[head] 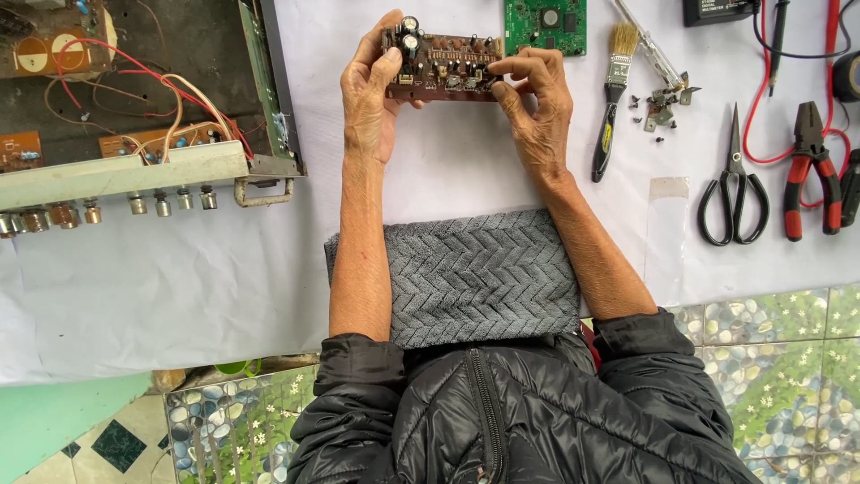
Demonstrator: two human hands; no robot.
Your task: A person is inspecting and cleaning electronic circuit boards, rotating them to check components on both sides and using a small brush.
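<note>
A brown circuit board sits lifted between both of the person's hands, above the white-covered tabletop. The left hand clasps the board's left end: the thumb presses on the top face near two upright cylindrical capacitors, and the other fingers curl round the edge and underneath. The right hand meets the board's right end, its fingertips bunched narrowly on the components at that corner, the thumb tucked below the lower edge. Both hands are closed on the board, so it hangs between them, component side facing up, long edge running from one hand to the other.

Both forearms reach straight out from black puffer jacket sleeves, roughly parallel, wrists bent slightly inward toward the board. Between the forearms, nearer the person than the board, lies a grey folded towel with a herringbone weave.

Just beyond the board's right end rests a green circuit board. To the right of the brown board lie a paintbrush, then a small heap of screws, black scissors and red-handled pliers. Well to the left of the board stands an opened amplifier chassis with red and white wires and a row of knob shafts.
</note>
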